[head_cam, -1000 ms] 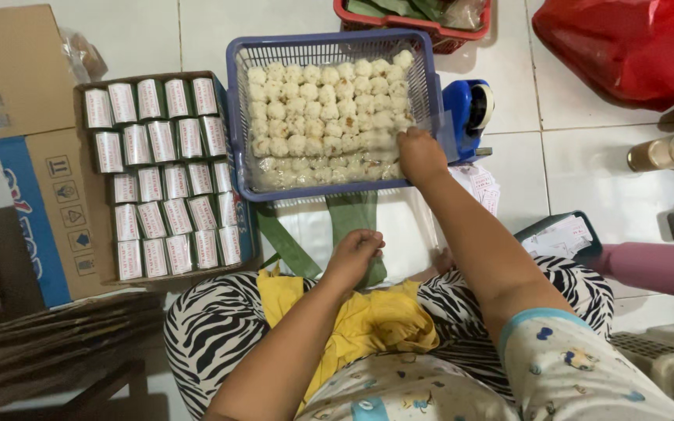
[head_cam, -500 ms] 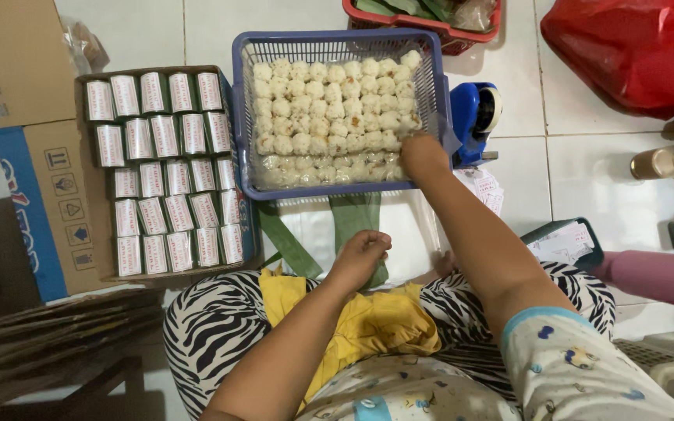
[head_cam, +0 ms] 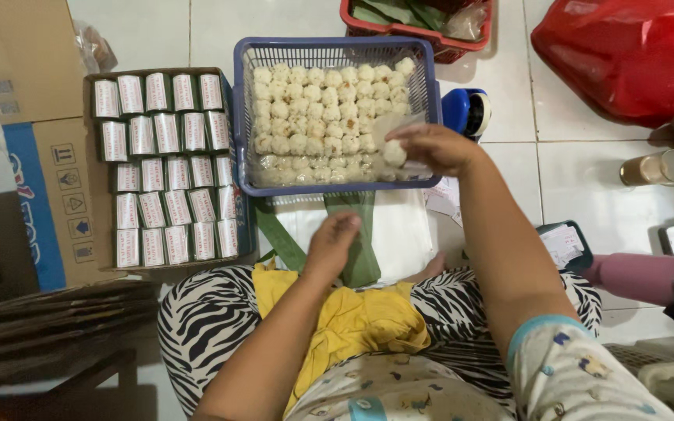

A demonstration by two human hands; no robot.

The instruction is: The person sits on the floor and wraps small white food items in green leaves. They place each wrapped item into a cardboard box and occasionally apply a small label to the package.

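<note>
Mid-frame, the right hand (head_cam: 431, 146) pinches one pale dumpling (head_cam: 394, 153) above the blue basket (head_cam: 334, 48); the left hand (head_cam: 335, 243), fingers loosely curled and empty, presses a green leaf strip (head_cam: 360, 257), ready for wrapping.

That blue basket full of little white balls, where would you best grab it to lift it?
Take the blue basket by its two short side rims, coming from left and right. It is wide and loaded with white balls, and the rim is its firm, bare edge, so a two-sided hold likely keeps it level.

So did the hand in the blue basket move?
Yes. The right hand has lifted off the near rim of the blue basket and now holds a pale ball over it.
</note>
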